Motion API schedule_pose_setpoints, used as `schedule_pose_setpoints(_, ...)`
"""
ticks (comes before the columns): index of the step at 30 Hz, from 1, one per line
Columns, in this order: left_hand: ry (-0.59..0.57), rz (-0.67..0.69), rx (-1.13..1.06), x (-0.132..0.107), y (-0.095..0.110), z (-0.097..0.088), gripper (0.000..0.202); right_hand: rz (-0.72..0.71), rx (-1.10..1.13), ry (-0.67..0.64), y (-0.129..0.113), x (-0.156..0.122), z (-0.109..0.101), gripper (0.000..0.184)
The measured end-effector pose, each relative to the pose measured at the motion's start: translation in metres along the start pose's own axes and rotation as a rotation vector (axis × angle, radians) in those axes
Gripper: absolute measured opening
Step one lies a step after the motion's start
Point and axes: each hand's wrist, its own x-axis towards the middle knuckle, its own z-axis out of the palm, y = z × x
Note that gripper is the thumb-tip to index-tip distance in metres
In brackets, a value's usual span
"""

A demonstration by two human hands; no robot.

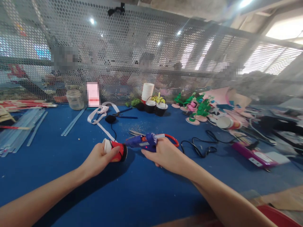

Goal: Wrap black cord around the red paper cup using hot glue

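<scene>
My left hand (99, 157) is closed around a small red paper cup (117, 151) lying on its side, its black-rimmed end facing right. My right hand (163, 154) grips a purple-blue hot glue gun (142, 141), its nozzle pointing left at the cup's black end. A small red light glows on the gun. Both hands rest low over the blue table (132, 189), close together near its middle.
Clear glue sticks (21, 132) lie at the left, a white ribbon (100, 115) and jar (75, 99) behind. Stacked white cups (147, 91), black pots (156, 107), green and pink craft pieces (199, 108), a black cord (201, 146) and a pink box (254, 156) lie to the right. A perforated screen (142, 56) backs the table, people behind it.
</scene>
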Motion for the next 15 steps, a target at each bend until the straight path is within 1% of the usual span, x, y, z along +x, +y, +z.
schedule_pose_setpoints(4, -0.004, 0.007, 0.005, -0.0005, -0.0008, -0.0007, 0.034, -0.011, -0.012, -0.011, -0.0022, -0.0024, -0.0025, 0.022)
schedule_pose_setpoints(8, -0.005, 0.011, 0.005, 0.0001, -0.0019, -0.0009, 0.032, 0.021, -0.045, -0.023, -0.0049, -0.0065, -0.0045, 0.019)
schedule_pose_setpoints(13, -0.02, 0.013, 0.008, -0.0003, -0.0004, 0.0, 0.033, 0.005, -0.046, -0.009, -0.003, -0.0035, -0.0038, 0.017)
schedule_pose_setpoints(15, -0.014, 0.017, 0.015, -0.0005, -0.0003, 0.0, 0.034, 0.019, -0.054, -0.011, -0.0027, -0.0033, -0.0042, 0.017)
